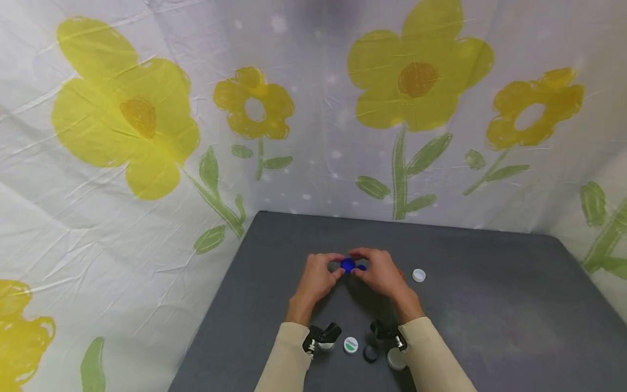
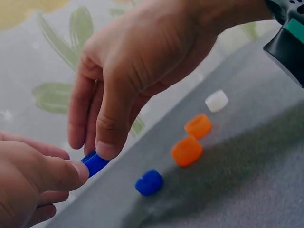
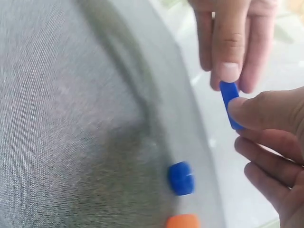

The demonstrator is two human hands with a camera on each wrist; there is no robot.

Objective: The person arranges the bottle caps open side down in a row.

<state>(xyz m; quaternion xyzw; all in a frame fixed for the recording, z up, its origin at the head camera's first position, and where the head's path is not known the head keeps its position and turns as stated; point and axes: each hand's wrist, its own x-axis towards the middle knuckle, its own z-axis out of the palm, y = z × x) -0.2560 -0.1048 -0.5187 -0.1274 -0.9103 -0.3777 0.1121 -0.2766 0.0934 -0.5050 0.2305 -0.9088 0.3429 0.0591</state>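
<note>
Both hands pinch one blue bottle cap (image 1: 348,265) between thumbs and fingers, above the grey table. My left hand (image 1: 315,276) holds its left side and my right hand (image 1: 383,272) its right side. Seen from the left wrist, the held cap (image 2: 95,163) is edge-on, with the thumbs on its near side. The right wrist view has the cap (image 3: 230,103) between the left thumb, above, and the right thumb. A second blue cap (image 2: 149,182) lies on the table close to the hands; the right fingers partly cover it in the head view.
Two orange caps (image 2: 187,151) and a white cap (image 1: 418,275) continue the row rightward. Nearer me on the table (image 1: 254,305) lie a white cap with a green label (image 1: 350,345), a black cap (image 1: 370,354), a grey cap (image 1: 396,359) and a partly hidden white cap (image 1: 326,346). A flowered sheet hangs behind.
</note>
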